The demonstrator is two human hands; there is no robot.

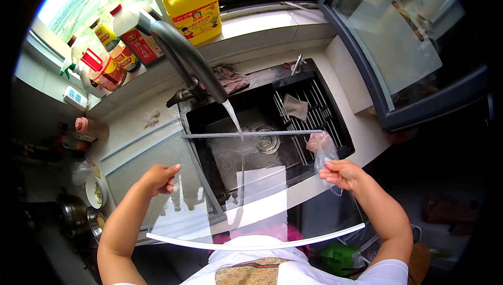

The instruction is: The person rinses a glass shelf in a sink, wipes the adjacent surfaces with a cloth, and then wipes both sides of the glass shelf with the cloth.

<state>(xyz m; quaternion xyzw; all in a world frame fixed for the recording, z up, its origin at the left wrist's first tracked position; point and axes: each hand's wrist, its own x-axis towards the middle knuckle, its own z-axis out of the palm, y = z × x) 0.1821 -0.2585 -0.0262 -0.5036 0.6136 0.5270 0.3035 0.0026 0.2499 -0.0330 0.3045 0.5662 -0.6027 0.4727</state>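
A clear glass shelf [309, 201] with pale trim along its far and near edges is held tilted over the sink's near side. At its left edge, my left hand [160, 179] is closed, thumb on top and fingers curled. My right hand [341, 174] pinches the right edge together with a crumpled clear plastic bag [326, 151]; the bag partly hides that grip. Water [232, 116] runs from the dark faucet [191, 65] into the black sink [209, 114], just beyond the shelf's far trim. Another framed glass shelf [141, 156] lies on the counter at left, partly under the held one.
A rack [325, 109] with a grey cloth [296, 108] spans the sink's right side. Bottles and a yellow jug [194, 15] line the sill. An open window sash [377, 88] juts in at right. A bowl [96, 192] stands at far left; a rag [228, 79] lies behind the faucet.
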